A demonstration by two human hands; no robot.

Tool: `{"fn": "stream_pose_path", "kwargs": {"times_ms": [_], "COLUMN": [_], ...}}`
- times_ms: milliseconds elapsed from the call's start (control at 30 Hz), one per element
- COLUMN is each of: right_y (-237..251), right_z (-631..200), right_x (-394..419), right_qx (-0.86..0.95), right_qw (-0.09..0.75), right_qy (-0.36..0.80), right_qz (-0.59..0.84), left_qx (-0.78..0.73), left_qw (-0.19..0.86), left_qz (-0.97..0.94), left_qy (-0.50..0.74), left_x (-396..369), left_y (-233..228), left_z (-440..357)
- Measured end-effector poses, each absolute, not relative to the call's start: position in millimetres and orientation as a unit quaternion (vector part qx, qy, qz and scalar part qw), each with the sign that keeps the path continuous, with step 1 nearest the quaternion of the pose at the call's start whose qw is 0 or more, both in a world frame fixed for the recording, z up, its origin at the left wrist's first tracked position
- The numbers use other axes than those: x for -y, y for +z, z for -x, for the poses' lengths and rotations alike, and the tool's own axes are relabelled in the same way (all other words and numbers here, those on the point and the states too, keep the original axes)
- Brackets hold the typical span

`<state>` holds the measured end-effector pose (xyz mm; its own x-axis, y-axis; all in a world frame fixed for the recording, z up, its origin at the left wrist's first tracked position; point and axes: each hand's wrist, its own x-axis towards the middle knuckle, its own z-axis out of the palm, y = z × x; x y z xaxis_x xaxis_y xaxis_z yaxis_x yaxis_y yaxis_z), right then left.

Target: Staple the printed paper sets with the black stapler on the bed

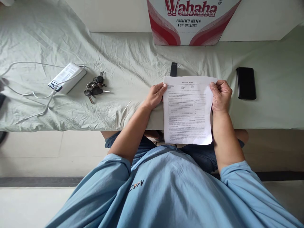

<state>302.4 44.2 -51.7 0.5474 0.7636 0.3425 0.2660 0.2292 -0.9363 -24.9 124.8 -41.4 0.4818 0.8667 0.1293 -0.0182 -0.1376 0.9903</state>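
Observation:
A white printed sheet of paper, headed "OVERLEAF NOTES", is held up at the front edge of the cloth-covered table. My left hand pinches its upper left edge, thumb on the front and fingers behind. At the upper right corner my right hand grips it the same way. The lower part of the page hangs past the table edge over my lap, its bottom right corner curling slightly. Just behind the top of the sheet lies a black stapler-like object, partly covered, so its kind is unclear.
A black phone lies to the right. On the left are a bunch of keys and a white box-shaped device with a white cable looped around it. A Wahaha water carton stands at the back of the table.

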Motion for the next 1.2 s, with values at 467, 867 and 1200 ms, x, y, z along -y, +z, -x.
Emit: {"fn": "stream_pose_path", "kwargs": {"times_ms": [467, 867, 1200], "right_y": [-42.4, -49.3, -54.6], "right_z": [-295.8, -298.7, -301.1], "right_x": [-41.0, -45.6, -46.3], "right_qx": [0.459, 0.453, 0.455], "right_qw": [0.598, 0.615, 0.612], "right_qy": [0.198, 0.208, 0.207], "right_qz": [0.626, 0.611, 0.613], "left_qx": [-0.341, -0.351, -0.35], "left_qw": [0.561, 0.532, 0.544], "left_qz": [-0.633, -0.66, -0.653], "left_qy": [0.41, 0.397, 0.395], "left_x": [-123.9, -122.9, -122.9], "left_y": [-43.3, -39.0, -38.1], "left_z": [24.6, 25.9, 26.2]}}
